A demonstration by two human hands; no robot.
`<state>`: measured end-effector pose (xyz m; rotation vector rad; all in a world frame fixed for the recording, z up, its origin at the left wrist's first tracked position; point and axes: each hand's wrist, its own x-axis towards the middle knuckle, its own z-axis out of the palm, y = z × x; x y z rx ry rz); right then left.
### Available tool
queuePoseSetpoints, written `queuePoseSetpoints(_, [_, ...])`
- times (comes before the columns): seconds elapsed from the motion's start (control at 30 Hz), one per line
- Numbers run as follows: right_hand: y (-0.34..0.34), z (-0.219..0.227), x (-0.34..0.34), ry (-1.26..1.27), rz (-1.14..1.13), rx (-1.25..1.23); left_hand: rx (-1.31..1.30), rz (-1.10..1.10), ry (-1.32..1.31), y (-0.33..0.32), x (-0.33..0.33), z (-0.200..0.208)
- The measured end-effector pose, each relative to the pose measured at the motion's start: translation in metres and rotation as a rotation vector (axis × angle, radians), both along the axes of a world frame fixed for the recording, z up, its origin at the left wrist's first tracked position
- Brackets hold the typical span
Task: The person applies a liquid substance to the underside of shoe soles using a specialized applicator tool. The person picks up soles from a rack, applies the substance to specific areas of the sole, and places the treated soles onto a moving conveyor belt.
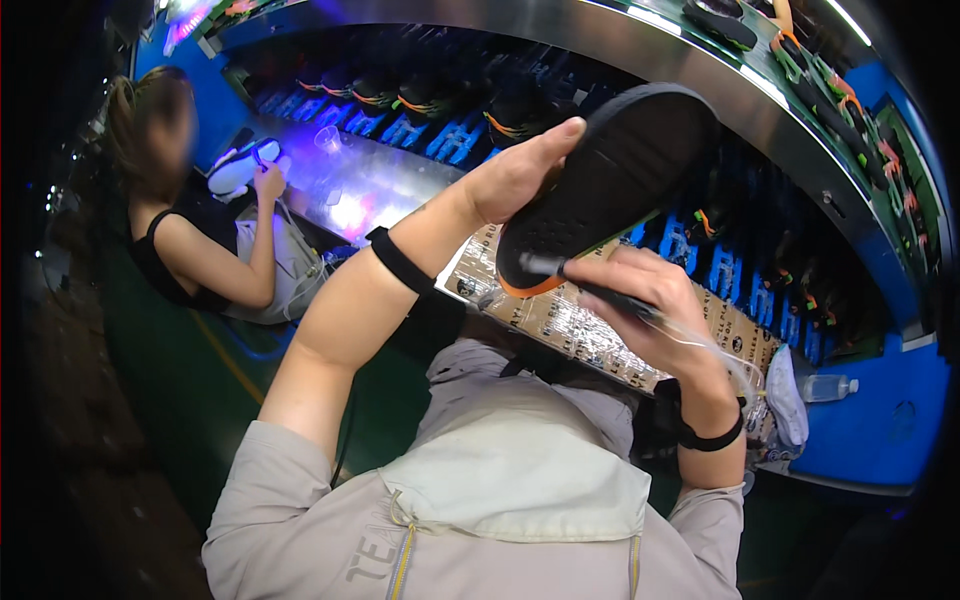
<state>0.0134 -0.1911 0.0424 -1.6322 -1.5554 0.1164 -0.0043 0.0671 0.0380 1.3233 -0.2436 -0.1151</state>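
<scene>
One co-worker (pixel 215 265) at 10 o'clock, pale shoe (pixel 232 172) before them. At 12, my left hand (pixel 512 182) supports the black sole (pixel 625 160), thumb raised at its edge, other fingers hidden behind; sole extends toward 1 o'clock, underside facing me, presumably for access. At 3, my right hand (pixel 655 288) is closed, pen-like, round a dark-handled tool (pixel 618 302), tip at the heel, probably for control. Clear tube (pixel 715 345) trails toward 4.
</scene>
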Motion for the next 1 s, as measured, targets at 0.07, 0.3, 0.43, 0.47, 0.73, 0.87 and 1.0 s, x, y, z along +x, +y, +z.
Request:
queuePoseSetpoints(0.07, [0.009, -0.004, -0.003, -0.108, -0.074, 0.0, 0.118, -0.038, 0.085, -0.001, 0.008, 0.008])
queuePoseSetpoints(0.3, [0.009, 0.005, 0.004, -0.159, -0.042, -0.094, 0.839, -0.034, 0.155, -0.025, 0.02, 0.036])
queuePoseSetpoints(0.43, [0.015, -0.002, 0.006, -0.271, 0.047, -0.144, 0.915, -0.038, 0.169, -0.024, 0.028, 0.027])
queuePoseSetpoints(0.47, [0.015, -0.001, 0.008, -0.254, 0.095, -0.16, 0.921, -0.039, 0.181, -0.023, 0.028, 0.025])
queuePoseSetpoints(0.73, [-0.005, -0.019, 0.014, 0.117, -0.191, 0.054, 0.041, 0.385, 0.068, 0.037, 0.007, -0.057])
queuePoseSetpoints(0.87, [-0.017, -0.064, 0.015, 0.649, -0.432, 0.139, -0.864, 0.311, 0.032, 0.068, -0.055, -0.109])
queuePoseSetpoints(1.0, [-0.018, -0.111, 0.015, 0.987, -0.472, 0.285, -0.772, 0.119, 0.402, 0.1, -0.138, -0.18])
